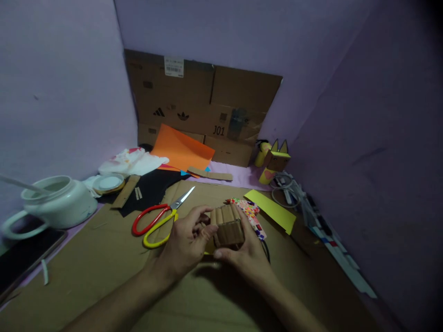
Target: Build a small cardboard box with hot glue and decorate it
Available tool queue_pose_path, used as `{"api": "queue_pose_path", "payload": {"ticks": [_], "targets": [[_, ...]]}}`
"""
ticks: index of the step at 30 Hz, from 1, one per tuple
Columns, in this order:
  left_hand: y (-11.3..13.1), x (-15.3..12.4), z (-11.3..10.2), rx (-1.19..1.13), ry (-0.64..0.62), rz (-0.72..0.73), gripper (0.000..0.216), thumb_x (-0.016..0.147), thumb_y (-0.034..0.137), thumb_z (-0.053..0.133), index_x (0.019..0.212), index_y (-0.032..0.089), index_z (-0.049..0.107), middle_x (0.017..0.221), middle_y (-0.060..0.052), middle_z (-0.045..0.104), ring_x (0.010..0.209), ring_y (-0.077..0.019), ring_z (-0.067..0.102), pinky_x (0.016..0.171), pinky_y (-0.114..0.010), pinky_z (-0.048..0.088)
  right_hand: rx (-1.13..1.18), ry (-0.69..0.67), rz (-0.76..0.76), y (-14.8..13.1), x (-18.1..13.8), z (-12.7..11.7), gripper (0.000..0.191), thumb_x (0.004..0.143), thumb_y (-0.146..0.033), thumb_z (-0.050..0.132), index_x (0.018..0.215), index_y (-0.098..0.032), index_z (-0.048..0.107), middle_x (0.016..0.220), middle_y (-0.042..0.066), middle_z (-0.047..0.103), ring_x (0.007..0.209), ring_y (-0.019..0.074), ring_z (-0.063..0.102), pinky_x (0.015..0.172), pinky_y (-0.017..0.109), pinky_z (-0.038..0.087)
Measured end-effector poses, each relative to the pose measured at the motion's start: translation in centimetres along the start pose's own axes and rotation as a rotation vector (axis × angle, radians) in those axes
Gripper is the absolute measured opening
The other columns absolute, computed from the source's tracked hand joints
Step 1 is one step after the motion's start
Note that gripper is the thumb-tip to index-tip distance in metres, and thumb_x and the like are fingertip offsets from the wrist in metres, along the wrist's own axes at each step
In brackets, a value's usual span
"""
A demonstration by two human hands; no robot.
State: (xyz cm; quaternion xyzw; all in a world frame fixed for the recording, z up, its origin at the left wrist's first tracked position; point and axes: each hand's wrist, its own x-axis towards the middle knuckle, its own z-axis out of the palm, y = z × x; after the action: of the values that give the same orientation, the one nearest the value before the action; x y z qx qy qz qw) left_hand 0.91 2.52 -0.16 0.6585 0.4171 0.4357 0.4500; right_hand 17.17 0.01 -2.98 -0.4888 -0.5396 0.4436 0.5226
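Note:
Between my two hands is a small cardboard box with ridged brown sides, raised over the cardboard sheet. My left hand grips its left side, thumb on the front edge and fingers curled. Around the right side wraps my right hand, its thumb along the lower front. A bit of yellow shows under the box. Scissors with one red and one yellow handle lie left of my left hand, blades pointing away. Just behind the box, partly covered by it, is a colourful patterned piece.
A white mug with a stick in it stands at the left by a dark phone. Yellow paper lies to the right. Behind are orange paper, a cardboard strip and an eared cardboard figure. Walls close both sides.

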Motion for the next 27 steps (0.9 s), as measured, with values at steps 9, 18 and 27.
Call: {"api": "queue_pose_path", "payload": {"ticks": [9, 18, 27], "targets": [[0.4, 1.1, -0.2, -0.244, 0.032, -0.137, 0.040, 0.071, 0.034, 0.064, 0.103, 0.016, 0.049, 0.087, -0.001, 0.053, 0.050, -0.0066, 0.050, 0.043, -0.020, 0.041, 0.491, -0.197, 0.132, -1.9, 0.3, 0.5, 0.049, 0.072, -0.049, 0.064, 0.111, -0.020, 0.061, 0.105, 0.010, 0.069, 0.097, 0.0289, 0.063, 0.085, 0.042, 0.048], [0.4, 1.3, -0.4, -0.121, 0.003, -0.154, 0.039, 0.068, 0.037, 0.065, 0.097, 0.014, 0.055, 0.087, -0.006, 0.059, 0.063, -0.0129, 0.056, 0.055, -0.024, 0.044, 0.616, -0.137, 0.288, -1.7, 0.8, -0.2, 0.049, 0.081, -0.055, 0.044, 0.099, -0.017, 0.069, 0.092, 0.011, 0.073, 0.103, 0.0303, 0.062, 0.088, 0.046, 0.046], [-0.1, 0.6, 0.4, -0.011, -0.337, -0.238, 0.016, 0.064, 0.019, 0.064, 0.080, 0.014, 0.064, 0.076, -0.002, 0.068, 0.069, -0.0182, 0.061, 0.060, -0.025, 0.044, 0.898, -0.069, 0.309, -2.3, 0.9, -0.4, 0.044, 0.078, -0.056, 0.051, 0.098, -0.020, 0.066, 0.089, 0.010, 0.073, 0.087, 0.0280, 0.067, 0.076, 0.042, 0.053]]}}
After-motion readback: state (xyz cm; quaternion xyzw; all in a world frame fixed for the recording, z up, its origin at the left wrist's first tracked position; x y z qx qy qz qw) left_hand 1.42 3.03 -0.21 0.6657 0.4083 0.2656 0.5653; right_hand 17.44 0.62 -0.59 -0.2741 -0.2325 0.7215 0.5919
